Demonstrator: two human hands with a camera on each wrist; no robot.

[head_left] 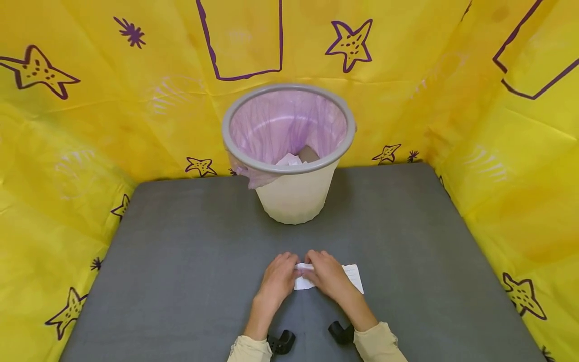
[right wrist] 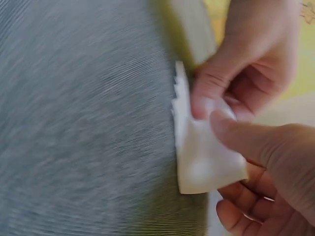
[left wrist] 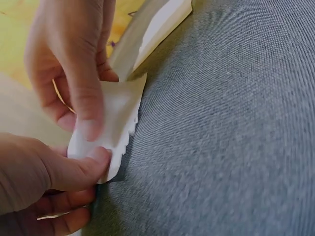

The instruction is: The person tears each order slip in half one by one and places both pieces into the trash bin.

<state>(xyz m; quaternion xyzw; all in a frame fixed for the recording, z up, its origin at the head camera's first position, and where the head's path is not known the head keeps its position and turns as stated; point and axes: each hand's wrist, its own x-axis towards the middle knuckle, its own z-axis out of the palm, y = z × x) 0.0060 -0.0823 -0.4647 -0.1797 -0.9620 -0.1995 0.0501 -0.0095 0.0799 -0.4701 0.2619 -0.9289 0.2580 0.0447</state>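
A small white piece of paper (head_left: 304, 283) with a ragged torn edge lies between both hands, low over the grey table. My left hand (head_left: 278, 279) pinches one end of it, thumb on top, as the left wrist view shows. Close beside it, my right hand (head_left: 327, 274) pinches the paper too; the thumbs (right wrist: 231, 130) nearly meet at its middle. A second white paper piece (head_left: 354, 276), with faint printed lines, lies on the table just right of my right hand, which partly covers it.
Beyond the hands stands a cream bin (head_left: 294, 198) with a grey rim and a purple liner (head_left: 280, 115); crumpled white paper (head_left: 289, 160) and a brownish piece (head_left: 308, 154) lie inside. Yellow patterned cloth (head_left: 172, 115) borders the grey table (head_left: 190, 261). Black wrist devices (head_left: 281, 343) sit at both wrists.
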